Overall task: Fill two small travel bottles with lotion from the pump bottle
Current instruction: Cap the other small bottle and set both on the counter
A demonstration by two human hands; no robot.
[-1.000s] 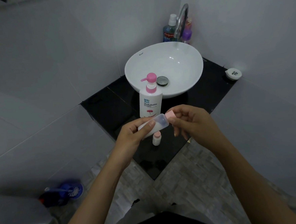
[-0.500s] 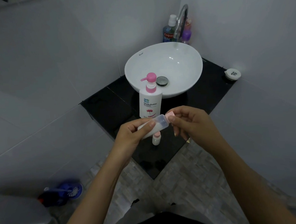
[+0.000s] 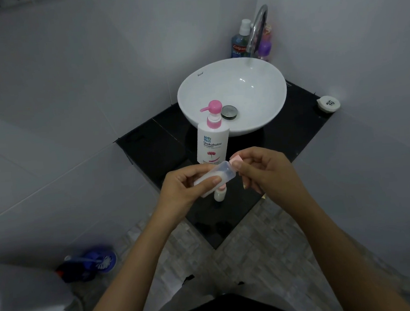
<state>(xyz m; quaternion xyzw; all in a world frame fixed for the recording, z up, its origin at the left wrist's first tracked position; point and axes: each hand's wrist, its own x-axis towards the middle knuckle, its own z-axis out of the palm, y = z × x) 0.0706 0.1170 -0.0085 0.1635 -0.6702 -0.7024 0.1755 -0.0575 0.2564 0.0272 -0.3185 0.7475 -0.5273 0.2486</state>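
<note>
Black counter (image 3: 155,146): one pump bottle (image 3: 212,140), two travel bottles: one standing (image 3: 220,195), one (image 3: 221,175) gripped by left hand (image 3: 187,189); right hand (image 3: 264,168) pinching its pink cap (image 3: 236,160).

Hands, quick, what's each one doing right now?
Left hand: closed around the travel bottle, tilted sideways.
Right hand: fingers pinching the bottle's pink cap.

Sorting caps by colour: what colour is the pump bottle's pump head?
Pink, on the white pump bottle; the head view shows it.
</note>
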